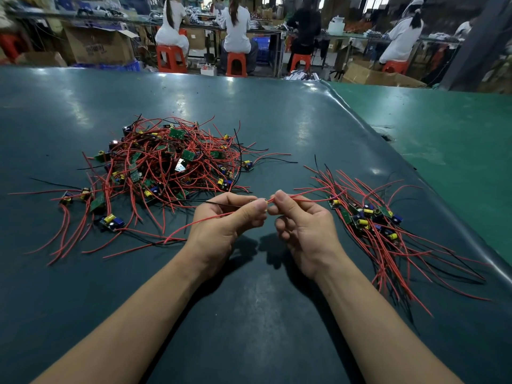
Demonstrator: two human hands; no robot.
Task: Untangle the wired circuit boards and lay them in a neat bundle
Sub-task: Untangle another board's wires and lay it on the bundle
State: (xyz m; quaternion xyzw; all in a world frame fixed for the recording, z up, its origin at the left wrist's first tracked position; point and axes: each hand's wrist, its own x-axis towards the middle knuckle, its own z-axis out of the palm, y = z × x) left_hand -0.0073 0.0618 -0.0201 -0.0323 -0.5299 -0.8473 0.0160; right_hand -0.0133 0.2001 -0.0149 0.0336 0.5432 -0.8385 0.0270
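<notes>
**A:** What's the grip doing?

**B:** Both are closed on one piece. The left hand [224, 223] pinches the small wired circuit board with its yellow part [265, 202] between thumb and forefinger, and the right hand [302, 220] pinches it from the other side where a thin red lead [307, 197] runs off to the right. They hold it raised above the dark green worktop [277, 120].

**A:** How should this step go?

**B:** I'd keep hold of the board and draw each lead straight through the fingers, red and black alike, so they trail out along the line of the rest.

**A:** And then?

**B:** Lay it on the sorted bundle of boards with red and black wires [371, 220] to the right, board beside boards. The big tangled heap of red-wired boards [166, 164] at left looks far from finished, so don't drag loose ends back across it.
</notes>
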